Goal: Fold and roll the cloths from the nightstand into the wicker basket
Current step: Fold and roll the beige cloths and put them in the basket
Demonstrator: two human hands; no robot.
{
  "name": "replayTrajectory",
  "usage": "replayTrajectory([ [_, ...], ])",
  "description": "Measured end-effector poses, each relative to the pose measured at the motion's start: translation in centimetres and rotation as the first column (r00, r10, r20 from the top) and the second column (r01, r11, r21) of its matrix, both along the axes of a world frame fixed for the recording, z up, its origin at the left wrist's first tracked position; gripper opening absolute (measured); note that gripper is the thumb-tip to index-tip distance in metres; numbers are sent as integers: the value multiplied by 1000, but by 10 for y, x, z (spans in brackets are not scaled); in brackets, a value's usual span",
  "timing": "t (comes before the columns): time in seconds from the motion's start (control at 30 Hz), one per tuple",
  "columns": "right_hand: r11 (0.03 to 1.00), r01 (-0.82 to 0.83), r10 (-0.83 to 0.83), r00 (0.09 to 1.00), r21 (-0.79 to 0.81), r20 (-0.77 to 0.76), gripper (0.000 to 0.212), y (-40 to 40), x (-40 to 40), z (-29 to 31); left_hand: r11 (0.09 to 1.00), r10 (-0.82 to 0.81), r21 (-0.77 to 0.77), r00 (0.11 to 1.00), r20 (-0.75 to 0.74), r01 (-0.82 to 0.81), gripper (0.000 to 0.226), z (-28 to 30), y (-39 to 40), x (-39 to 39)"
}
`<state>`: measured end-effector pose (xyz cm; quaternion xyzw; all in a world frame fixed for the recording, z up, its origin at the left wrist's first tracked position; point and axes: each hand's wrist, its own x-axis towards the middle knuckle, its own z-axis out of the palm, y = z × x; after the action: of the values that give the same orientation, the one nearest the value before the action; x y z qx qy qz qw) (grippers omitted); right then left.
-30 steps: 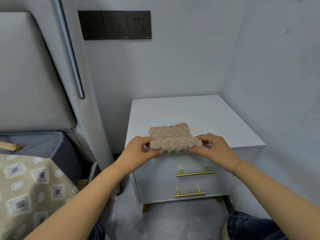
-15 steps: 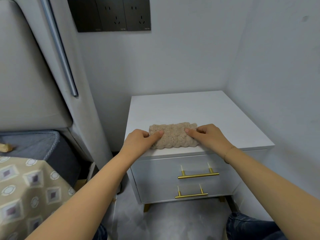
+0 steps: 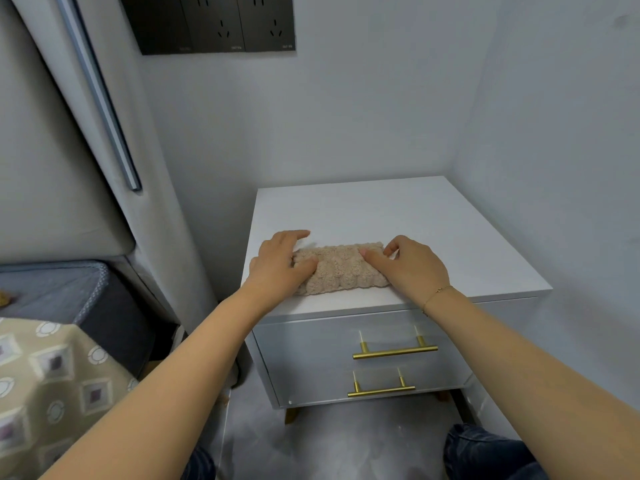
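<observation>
A beige fluffy cloth (image 3: 341, 268) lies folded into a narrow strip near the front edge of the white nightstand (image 3: 381, 213). My left hand (image 3: 277, 265) is at the strip's left end. Its thumb presses on the cloth and its fingers stretch out straight over the tabletop behind it. My right hand (image 3: 412, 268) is at the right end, with its thumb laid on top of the cloth and its fingers curled round the far corner, pinching it.
The nightstand stands in a corner, with walls behind and to the right. Its two drawers have gold handles (image 3: 394, 351). A padded headboard (image 3: 52, 150) and a bed with a patterned cover (image 3: 41, 368) are on the left. Black sockets (image 3: 214, 22) hang above.
The cloth's near edge was lifted and folded over onto the far part, making a narrower strip. Both hands moved forward onto the nightstand, and my left fingers have straightened out.
</observation>
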<state>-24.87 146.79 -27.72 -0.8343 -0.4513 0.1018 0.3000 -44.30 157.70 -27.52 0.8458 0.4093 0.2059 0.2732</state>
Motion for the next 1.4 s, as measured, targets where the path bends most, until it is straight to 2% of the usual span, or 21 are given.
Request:
replayTrajectory([
  [0.1,995,-72,76,996,67,-54,37,6,6,-6,988,-150,-39,985,-85,148,38,5,2,-1],
  [0.2,989,-96,108,988,111,-112,46,9,10,-6,974,-214,-87,976,-51,209,29,11,3,1],
  [0.27,989,-104,120,980,108,-158,50,9,10,-5,958,-217,-188,976,17,216,23,16,3,2],
  [0.37,989,-116,137,957,95,-256,38,10,12,-3,910,-208,-355,977,52,213,24,22,0,2],
  [0.43,986,-121,152,931,112,-331,29,8,11,-1,882,-237,-410,971,35,231,27,26,-1,1],
  [0.5,981,-120,176,886,155,-429,29,5,9,2,872,-290,-418,957,-23,255,28,29,-1,-1],
  [0.6,968,-27,173,792,249,-585,30,-2,4,9,868,-335,-409,940,-64,282,32,30,-10,0],
  [0.7,946,142,110,707,291,-699,30,-10,2,18,891,-324,-353,944,-58,285,30,28,-26,5],
  [0.8,911,266,86,628,317,-774,34,-23,3,32,855,-330,-411,943,40,317,23,32,-41,13],
  [0.9,872,340,87,601,353,-794,38,-42,5,46,767,-339,-527,929,151,366,27,38,-56,20],
  [1.03,846,406,73,555,347,-829,41,-71,3,53,709,-286,-570,908,307,416,25,42,-80,25],
  [1.23,809,394,324,321,437,-890,45,-111,-12,68,719,-140,-528,838,527,452,27,52,-125,26],
  [1.3,788,381,370,332,483,-867,51,-128,-22,72,713,-130,-521,819,559,469,26,55,-144,24],
  [1.4,745,414,342,435,523,-833,45,-155,-39,79,684,-170,-510,794,584,522,25,62,-174,21],
])
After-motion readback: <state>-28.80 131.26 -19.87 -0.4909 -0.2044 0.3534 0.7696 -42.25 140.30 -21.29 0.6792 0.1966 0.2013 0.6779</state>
